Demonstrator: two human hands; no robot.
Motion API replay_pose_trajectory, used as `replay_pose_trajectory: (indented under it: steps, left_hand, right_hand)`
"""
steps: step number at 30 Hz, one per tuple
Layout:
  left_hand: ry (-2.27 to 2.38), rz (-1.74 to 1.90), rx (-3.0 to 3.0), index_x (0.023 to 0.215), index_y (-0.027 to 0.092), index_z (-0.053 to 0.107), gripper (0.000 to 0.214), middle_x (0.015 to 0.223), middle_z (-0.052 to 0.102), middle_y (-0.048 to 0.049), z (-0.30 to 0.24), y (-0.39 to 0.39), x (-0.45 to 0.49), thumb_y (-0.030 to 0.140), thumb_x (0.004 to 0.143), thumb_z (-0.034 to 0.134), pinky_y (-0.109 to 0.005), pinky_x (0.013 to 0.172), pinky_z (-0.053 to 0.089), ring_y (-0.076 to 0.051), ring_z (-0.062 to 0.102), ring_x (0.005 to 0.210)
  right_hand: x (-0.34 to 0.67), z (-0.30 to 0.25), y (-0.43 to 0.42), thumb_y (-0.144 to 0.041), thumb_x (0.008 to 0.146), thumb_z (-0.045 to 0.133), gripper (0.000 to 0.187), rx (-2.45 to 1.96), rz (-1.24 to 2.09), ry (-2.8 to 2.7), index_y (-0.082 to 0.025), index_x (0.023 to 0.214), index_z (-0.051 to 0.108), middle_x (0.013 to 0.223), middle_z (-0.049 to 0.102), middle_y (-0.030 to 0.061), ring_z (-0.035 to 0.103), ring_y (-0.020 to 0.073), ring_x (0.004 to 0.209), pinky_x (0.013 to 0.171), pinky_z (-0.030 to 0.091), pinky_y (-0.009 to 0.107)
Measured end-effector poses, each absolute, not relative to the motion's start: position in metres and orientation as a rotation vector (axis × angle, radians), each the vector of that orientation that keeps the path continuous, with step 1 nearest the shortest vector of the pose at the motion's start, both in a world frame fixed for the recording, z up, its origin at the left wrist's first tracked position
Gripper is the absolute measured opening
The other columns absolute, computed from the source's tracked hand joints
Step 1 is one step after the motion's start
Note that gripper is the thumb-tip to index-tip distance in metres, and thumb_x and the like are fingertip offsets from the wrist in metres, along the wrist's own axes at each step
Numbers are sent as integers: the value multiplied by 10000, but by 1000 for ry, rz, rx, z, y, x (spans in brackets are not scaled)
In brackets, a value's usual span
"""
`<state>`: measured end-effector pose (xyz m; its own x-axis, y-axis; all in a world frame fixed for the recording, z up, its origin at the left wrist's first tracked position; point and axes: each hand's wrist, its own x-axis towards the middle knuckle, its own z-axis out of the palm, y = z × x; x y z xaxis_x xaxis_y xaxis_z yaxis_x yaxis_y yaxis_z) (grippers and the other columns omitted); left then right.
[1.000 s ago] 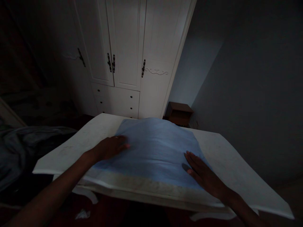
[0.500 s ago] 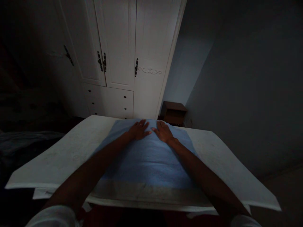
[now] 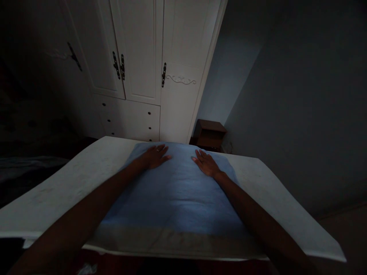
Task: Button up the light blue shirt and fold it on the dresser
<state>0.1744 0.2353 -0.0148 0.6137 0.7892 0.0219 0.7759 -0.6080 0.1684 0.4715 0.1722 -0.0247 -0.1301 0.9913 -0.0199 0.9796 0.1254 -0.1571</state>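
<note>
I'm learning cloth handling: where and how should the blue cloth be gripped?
Pinch the blue cloth by its near edge, probably from the person's side: it lies spread out, that edge mostly uncovered, left hand and right hand farther up.

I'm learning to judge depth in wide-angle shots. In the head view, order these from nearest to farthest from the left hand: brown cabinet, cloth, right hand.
1. Cloth: directly beneath the left hand.
2. Right hand: to its right, across the cloth.
3. Brown cabinet: off to the right, beyond the table's far edge.
</note>
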Motion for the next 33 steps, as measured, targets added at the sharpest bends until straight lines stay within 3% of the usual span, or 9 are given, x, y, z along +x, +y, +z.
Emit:
replay_pose_trajectory:
  steps: [6, 11, 17, 22, 28, 33]
  left_hand:
    - [1426, 159, 2739, 1483, 105, 363, 769, 1549, 319, -192, -15, 237, 144, 615, 944, 161, -422, 1171, 164, -281, 235, 1464]
    - [1658, 240, 2621, 1466, 156, 399, 734, 1537, 350, -187, -18, 241, 129, 618, 940, 181, -553, 1136, 156, -348, 267, 1441]
    - [1559, 429, 2522, 1334, 125, 541, 637, 1475, 449, -188, -26, 255, 120, 533, 943, 248, -471, 1143, 211, -298, 363, 1399]
    - [1438, 1019, 1891, 1032, 170, 654, 447, 1300, 617, -146, -21, 258, 114, 538, 863, 466, -389, 1136, 274, -266, 482, 1313]
    - [1495, 1362, 1458, 889, 159, 591, 462, 1031, 677, -130, 0, 250, 96, 512, 935, 296, -341, 886, 502, -208, 638, 1015]
    - [1549, 1502, 1159, 774, 150, 561, 152, 780, 644, -41, 17, 216, 63, 298, 805, 544, -293, 727, 513, -158, 643, 783]
  right_hand:
    - [500, -27, 164, -674, 947, 49, 838, -2196, 51, -2209, -112, 1525, 277, 1586, 250, 175, 201, 284, 1475, 1178, 166, 475]
    - [532, -32, 158, -652, 959, 55, 766, -2286, -16, -2134, -190, 1526, 281, 1588, 271, 130, 201, 270, 1476, 1162, 195, 501]
    - [550, -36, 159, -608, 981, 73, 740, -2242, 66, -2143, -156, 1519, 305, 1587, 280, 119, 197, 234, 1480, 1175, 204, 438]
    - [547, -34, 157, -543, 1004, 80, 658, -2260, 52, -2163, -208, 1512, 328, 1591, 285, 63, 189, 213, 1482, 1179, 200, 429]
    - [543, -32, 155, -554, 999, 88, 695, -2283, 6, -2168, -140, 1521, 289, 1589, 272, 122, 199, 232, 1478, 1171, 206, 426]
    - [534, -23, 150, -538, 1000, 133, 677, -2303, -44, -2213, -128, 1513, 299, 1570, 304, 158, 238, 257, 1464, 1155, 236, 434]
